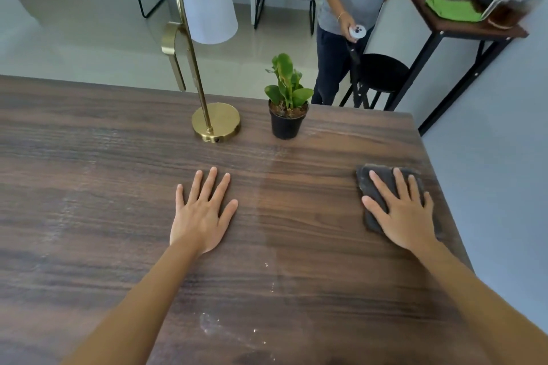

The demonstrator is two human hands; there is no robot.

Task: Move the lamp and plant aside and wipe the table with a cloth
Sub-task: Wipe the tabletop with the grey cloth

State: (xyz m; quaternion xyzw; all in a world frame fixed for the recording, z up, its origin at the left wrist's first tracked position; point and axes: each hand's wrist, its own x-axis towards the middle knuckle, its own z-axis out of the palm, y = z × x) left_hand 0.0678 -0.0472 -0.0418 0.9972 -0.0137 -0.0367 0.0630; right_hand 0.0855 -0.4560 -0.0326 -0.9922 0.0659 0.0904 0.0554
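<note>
A brass lamp (216, 123) with a curved neck and a white shade stands near the far edge of the dark wooden table (89, 187). Right of it sits a small green plant (287, 115) in a black pot. My left hand (203, 213) lies flat on the bare table in the middle, fingers spread, holding nothing. Near the table's right edge my right hand (403, 210) presses flat on a dark grey folded cloth (382, 176), fingers spread over it. Pale dusty smears and crumbs mark the wood on the left and at the front.
Beyond the table a person (350, 9) in a grey shirt stands holding a small white controller, next to a black stool (382, 71). A side table (462, 28) at the back right carries a green cloth and other items. Chairs stand at the back.
</note>
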